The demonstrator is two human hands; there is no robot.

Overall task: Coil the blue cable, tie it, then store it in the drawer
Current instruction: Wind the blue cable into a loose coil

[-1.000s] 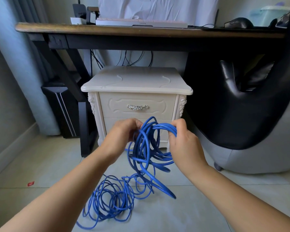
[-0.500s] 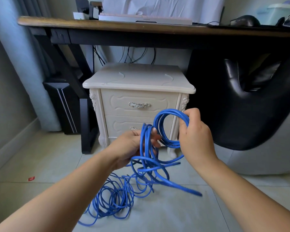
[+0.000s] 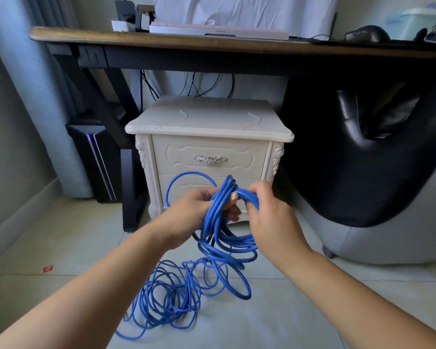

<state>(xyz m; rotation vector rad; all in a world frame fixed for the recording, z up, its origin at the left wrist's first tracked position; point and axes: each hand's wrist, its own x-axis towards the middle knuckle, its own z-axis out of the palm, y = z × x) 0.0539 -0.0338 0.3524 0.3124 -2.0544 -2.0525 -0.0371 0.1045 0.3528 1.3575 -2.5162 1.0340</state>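
Note:
A long blue cable [image 3: 212,230] hangs in several loops between my hands, in front of a cream nightstand [image 3: 209,122]. My left hand [image 3: 194,212] grips the gathered loops at their top. Close beside it, my right hand [image 3: 269,212] pinches a loop against that bundle. One loop arcs up to the left above my left hand. The cable's loose remainder [image 3: 169,295] lies tangled on the tiled floor below. The nightstand's top drawer [image 3: 209,157] and the lower drawer [image 3: 184,183] are both closed.
A dark wooden desk [image 3: 212,45] spans above the nightstand, holding a keyboard and a mouse. A black chair [image 3: 363,159] stands close on the right. A computer tower [image 3: 93,157] and a black desk leg [image 3: 129,187] stand to the left. A red scrap [image 3: 47,269] lies on the floor.
My right hand came down and left to meet my left hand, laying a new loop onto the bundle. The view shifted slightly.

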